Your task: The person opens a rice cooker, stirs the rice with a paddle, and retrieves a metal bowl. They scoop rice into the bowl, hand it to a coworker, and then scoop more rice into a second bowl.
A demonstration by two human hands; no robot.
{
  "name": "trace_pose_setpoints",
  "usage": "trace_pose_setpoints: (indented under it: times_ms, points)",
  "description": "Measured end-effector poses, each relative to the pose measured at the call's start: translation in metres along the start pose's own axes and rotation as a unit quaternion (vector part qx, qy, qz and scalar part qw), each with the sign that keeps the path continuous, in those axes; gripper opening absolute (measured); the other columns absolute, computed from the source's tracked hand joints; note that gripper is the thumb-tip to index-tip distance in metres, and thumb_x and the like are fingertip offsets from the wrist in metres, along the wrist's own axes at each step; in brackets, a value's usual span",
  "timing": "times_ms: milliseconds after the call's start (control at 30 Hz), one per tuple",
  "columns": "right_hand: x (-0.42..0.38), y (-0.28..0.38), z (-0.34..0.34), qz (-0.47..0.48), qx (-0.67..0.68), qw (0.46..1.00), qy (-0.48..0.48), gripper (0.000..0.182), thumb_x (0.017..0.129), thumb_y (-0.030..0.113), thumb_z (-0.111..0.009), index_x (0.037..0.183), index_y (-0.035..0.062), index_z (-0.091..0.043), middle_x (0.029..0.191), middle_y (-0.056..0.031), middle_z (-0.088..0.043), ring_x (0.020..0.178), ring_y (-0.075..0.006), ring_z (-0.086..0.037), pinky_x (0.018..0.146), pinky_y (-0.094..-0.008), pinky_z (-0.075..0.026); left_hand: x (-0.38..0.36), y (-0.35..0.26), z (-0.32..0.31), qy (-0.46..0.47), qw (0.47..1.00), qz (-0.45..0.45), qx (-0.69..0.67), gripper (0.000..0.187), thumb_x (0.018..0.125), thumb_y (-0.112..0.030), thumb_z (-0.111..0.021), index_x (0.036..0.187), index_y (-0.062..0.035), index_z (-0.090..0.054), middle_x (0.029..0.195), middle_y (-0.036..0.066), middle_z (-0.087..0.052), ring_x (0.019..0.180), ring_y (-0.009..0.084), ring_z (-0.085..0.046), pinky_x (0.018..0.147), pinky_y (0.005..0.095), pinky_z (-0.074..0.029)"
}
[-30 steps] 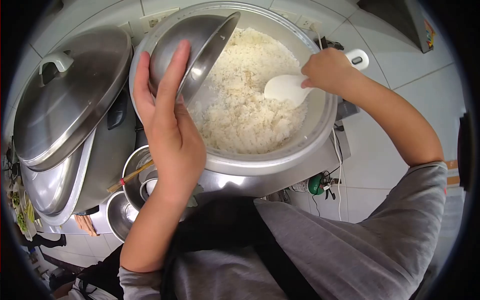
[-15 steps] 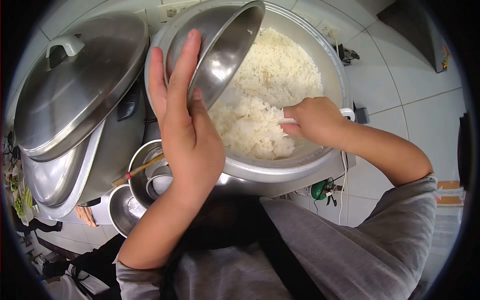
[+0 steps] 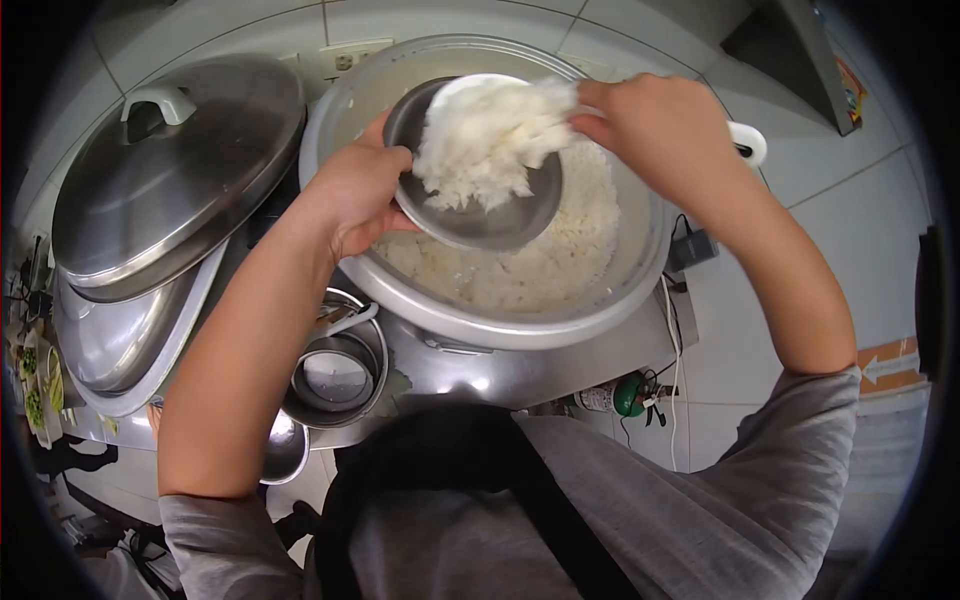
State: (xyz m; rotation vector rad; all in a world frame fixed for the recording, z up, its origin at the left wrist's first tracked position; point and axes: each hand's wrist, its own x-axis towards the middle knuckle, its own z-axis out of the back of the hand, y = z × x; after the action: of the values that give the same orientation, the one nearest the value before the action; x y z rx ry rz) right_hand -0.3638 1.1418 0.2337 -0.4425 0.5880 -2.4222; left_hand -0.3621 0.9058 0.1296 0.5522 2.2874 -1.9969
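Note:
My left hand grips the near-left rim of a round metal bowl, thumb over the edge and fingers underneath. The bowl is held over a large rice pot, its hollow facing up. Closed round the handle of a white rice paddle, my right hand is at the bowl's upper right. A big clump of cooked rice, blurred by motion, covers most of the paddle and overlaps the bowl's inside. More cooked rice lies in the pot below.
A large domed metal lid with a white handle rests on another vessel at the left. Nested metal containers stand at the counter's front edge. A white cord hangs at the right, near a green-topped bottle.
My left hand has gone from spread beside the tilted bowl to gripping its rim, and the bowl is now levelled. My right hand has lifted rice from the pot up to the bowl.

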Motion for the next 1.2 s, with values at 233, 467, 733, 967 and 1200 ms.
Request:
trace_pose_setpoints:
  times_ms: [233, 467, 733, 967, 1200]
  points:
    - [0.010, -0.060, -0.013, -0.160, 0.136, 0.976, 0.061, 0.033, 0.094, 0.021, -0.055, 0.123, 0.0064, -0.058, 0.084, -0.0181, -0.068, 0.074, -0.0292, -0.068, 0.072, -0.0384, -0.053, -0.025, 0.008, 0.009, -0.072, 0.986, -0.130, -0.072, 0.060, 0.092, -0.005, -0.039, 0.149, -0.0132, -0.020, 0.130, 0.017, -0.050, 0.104, 0.0253, -0.063, 0.072, 0.0328, -0.061]
    - [0.034, 0.007, -0.164, -0.167, 0.187, 0.916, 0.313, 0.052, 0.094, 0.028, -0.055, 0.139, 0.0037, -0.044, 0.114, -0.0193, -0.065, 0.103, -0.0327, -0.064, 0.084, -0.0448, -0.052, -0.020, 0.023, 0.013, -0.182, 0.948, -0.236, -0.114, 0.054, 0.094, -0.013, -0.041, 0.146, -0.0128, -0.026, 0.126, 0.012, -0.051, 0.104, 0.0200, -0.061, 0.070, 0.0309, -0.059]
    - [-0.010, 0.079, -0.138, 0.063, 0.270, 0.896, 0.347, 0.042, 0.090, 0.042, -0.062, 0.116, 0.0096, -0.057, 0.087, -0.0176, -0.067, 0.084, -0.0364, -0.066, 0.073, -0.0473, -0.051, -0.021, 0.027, 0.005, -0.238, 0.934, -0.262, -0.043, 0.052, 0.098, -0.012, -0.040, 0.147, -0.0146, -0.025, 0.132, 0.011, -0.048, 0.110, 0.0203, -0.059, 0.083, 0.0343, -0.057]
    - [-0.035, 0.035, -0.109, 0.121, 0.307, 0.910, 0.249, 0.032, 0.089, 0.035, -0.065, 0.101, 0.0065, -0.058, 0.073, -0.0124, -0.064, 0.069, -0.0308, -0.065, 0.062, -0.0417, -0.051, -0.019, 0.026, 0.004, -0.218, 0.933, -0.284, -0.030, 0.056, 0.098, -0.011, -0.038, 0.151, -0.0157, -0.020, 0.135, 0.012, -0.046, 0.116, 0.0202, -0.055, 0.084, 0.0325, -0.056]
    - [-0.010, -0.041, -0.004, -0.127, 0.450, 0.807, 0.361, 0.035, 0.088, 0.033, -0.067, 0.102, 0.0027, -0.058, 0.061, -0.0011, -0.054, 0.056, -0.0114, -0.055, 0.050, -0.0281, -0.047, -0.017, 0.013, 0.008, -0.134, 0.971, -0.194, 0.029, 0.067, 0.091, -0.002, -0.040, 0.152, -0.0174, -0.018, 0.136, 0.014, -0.048, 0.109, 0.0214, -0.059, 0.077, 0.0333, -0.057]
